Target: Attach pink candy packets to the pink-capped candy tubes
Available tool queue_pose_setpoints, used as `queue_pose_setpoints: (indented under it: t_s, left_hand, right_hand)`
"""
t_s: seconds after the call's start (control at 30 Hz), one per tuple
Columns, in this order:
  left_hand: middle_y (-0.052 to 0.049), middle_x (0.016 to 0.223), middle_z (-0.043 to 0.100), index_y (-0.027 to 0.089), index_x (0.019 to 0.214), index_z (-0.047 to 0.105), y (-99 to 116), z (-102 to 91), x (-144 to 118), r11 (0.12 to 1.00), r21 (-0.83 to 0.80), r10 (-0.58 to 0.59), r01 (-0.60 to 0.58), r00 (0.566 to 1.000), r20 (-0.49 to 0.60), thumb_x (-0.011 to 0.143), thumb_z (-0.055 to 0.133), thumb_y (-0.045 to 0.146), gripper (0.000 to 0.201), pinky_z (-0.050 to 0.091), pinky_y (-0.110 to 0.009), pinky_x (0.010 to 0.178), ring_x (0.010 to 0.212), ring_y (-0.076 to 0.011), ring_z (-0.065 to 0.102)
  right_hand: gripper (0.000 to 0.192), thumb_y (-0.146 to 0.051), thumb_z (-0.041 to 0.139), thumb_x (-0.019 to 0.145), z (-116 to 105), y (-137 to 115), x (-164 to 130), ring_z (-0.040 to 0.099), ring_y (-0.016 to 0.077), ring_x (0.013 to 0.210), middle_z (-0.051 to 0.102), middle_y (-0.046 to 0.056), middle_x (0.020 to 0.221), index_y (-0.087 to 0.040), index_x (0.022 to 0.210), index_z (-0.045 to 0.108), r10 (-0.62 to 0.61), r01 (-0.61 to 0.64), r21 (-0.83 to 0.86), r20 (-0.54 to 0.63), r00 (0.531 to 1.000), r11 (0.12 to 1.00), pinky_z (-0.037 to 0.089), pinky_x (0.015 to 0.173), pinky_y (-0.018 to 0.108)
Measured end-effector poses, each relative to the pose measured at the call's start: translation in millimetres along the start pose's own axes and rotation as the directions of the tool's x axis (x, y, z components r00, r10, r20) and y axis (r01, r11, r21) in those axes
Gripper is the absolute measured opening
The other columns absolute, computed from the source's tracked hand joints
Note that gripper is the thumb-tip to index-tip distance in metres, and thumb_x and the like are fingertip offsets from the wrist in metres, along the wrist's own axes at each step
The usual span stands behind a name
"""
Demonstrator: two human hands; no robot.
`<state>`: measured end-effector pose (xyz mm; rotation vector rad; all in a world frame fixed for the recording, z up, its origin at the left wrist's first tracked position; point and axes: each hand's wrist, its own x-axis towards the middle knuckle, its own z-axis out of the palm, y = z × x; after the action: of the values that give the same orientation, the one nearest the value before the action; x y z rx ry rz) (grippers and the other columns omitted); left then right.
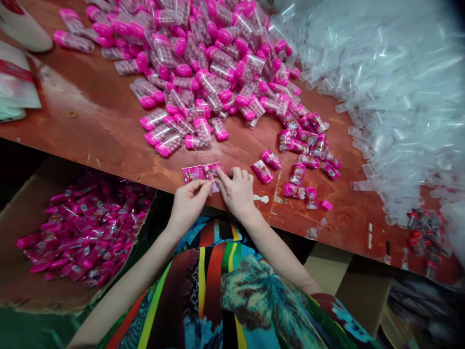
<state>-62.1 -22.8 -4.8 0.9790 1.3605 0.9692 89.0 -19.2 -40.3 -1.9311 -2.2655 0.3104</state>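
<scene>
Left hand [189, 199] and right hand [238, 190] pinched closed on pink label strip [202, 172], laid crosswise at table edge [109, 160], between both thumbs.

Bare forearms; multicoloured striped, floral-patterned garment [225, 291] over lap.

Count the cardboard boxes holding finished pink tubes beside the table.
1. The cardboard box sits low at the left, beneath the table edge, filled with wrapped pink tubes. Others may lie out of view.
</scene>
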Motion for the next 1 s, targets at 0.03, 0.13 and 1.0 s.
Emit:
queue_pose_setpoints:
  t_s: [0.03,0.13,1.0]
  left_hand:
    - [-0.001,0.06,0.064,0.016,0.069,0.075,0,-0.1,0,1.0,0.002,-0.011,0.011,1.0,0.005,0.085,0.071,0.023,0.018,0.03,-0.02,0.043,0.045,-0.0082,0.045]
    - [0.001,0.059,0.062,0.016,0.082,0.073,-3,1.9,1,0.998,-0.018,-0.067,0.067,0.998,-0.012,0.085,0.072,0.03,0.014,0.029,-0.021,0.039,0.04,-0.0077,0.043]
    - [0.004,0.045,0.047,0.012,0.065,0.063,18,31.2,41,0.816,-0.483,-0.269,0.317,0.949,0.166,0.063,0.089,0.041,0.04,0.023,-0.017,0.039,0.04,-0.0041,0.035]
  right_hand:
    - [0.042,-0.041,0.042,0.106,4,1,0,0.048,0.0265,0.097,0.058,0.012,0.105,-0.031,0.141,0.062,0.009,-0.009,0.005,-0.03,1.0,1.0,0.036,0.085,0.042]
    - [0.037,-0.038,0.044,0.106,7,10,-5,0.05,0.023,0.094,0.06,0.009,0.098,-0.029,0.131,0.07,0.02,-0.01,0.092,-0.115,0.993,0.996,0.035,0.084,0.039]
    - [0.025,-0.025,0.05,0.1,-7,6,25,0.072,0.0205,0.101,0.074,0.007,0.112,-0.024,0.121,0.063,0.151,0.159,0.776,-0.311,0.938,0.61,0.056,0.087,0.036]
